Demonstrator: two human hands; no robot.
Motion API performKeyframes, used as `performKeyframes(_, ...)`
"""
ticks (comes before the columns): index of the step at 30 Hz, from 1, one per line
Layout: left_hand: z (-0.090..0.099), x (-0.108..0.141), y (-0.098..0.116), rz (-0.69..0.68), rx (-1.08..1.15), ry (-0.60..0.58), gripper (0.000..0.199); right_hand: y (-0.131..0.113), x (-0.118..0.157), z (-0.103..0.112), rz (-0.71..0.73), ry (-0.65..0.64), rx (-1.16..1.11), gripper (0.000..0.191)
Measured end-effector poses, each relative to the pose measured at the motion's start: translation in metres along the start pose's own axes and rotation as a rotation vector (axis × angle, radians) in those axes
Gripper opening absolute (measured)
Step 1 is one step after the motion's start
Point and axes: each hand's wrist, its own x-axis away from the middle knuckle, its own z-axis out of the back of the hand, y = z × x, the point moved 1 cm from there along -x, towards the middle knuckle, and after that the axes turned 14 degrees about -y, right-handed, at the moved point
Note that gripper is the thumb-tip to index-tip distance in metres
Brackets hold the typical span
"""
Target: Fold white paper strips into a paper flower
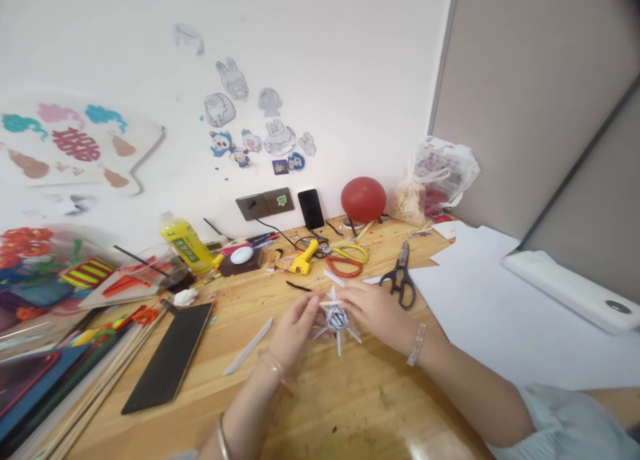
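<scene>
Because the spiked paper piece (337,319) is light and many-armed, it appears to be steadied from two sides rather than gripped at its core. It sits between the hands, over the bare near part of the wooden table (320,413); whether its lowest arm touches the wood cannot be told. The left hand (299,317) is closed in a pinch at its left edge, thumb uppermost. The right hand (374,307) bends its fingers down to a pinch at the far right edge. A pale strip (330,303) spans the two sets of fingertips; whether it belongs to the piece is unclear. Such fingertip holds presumably avoid crushing the folds.

A loose paper strip (249,347) lies left of the left hand, apart from it. Black-handled scissors (400,277) rest just beyond the right hand, near white sheets (480,307), an arrangement that seemingly keeps cutting tool and stock within reach.
</scene>
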Motion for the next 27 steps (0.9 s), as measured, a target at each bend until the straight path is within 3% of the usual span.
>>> performKeyframes(6,-0.006,0.005,0.004,-0.142,0.069,0.068,0.04,-0.009,0.001,0.008,0.045,0.025,-0.207,0.021)
performKeyframes(13,-0.007,0.013,-0.002,-0.183,0.055,0.21,0.034,-0.01,0.005,0.017,0.0,0.224,-0.302,0.02)
performKeyframes(17,-0.007,0.014,-0.006,-0.229,0.195,0.269,0.03,-0.011,0.005,0.011,-0.004,0.154,-0.298,0.016)
performKeyframes(21,-0.011,0.013,-0.01,-0.294,0.317,0.249,0.029,-0.013,0.004,0.006,-0.002,0.158,-0.309,0.016)
performKeyframes(24,-0.012,0.012,-0.009,-0.335,0.403,0.225,0.034,-0.014,0.004,0.006,0.028,0.168,-0.318,0.019)
performKeyframes(27,-0.013,0.012,-0.007,-0.371,0.422,0.185,0.057,-0.013,0.005,0.006,0.053,0.188,-0.298,0.024)
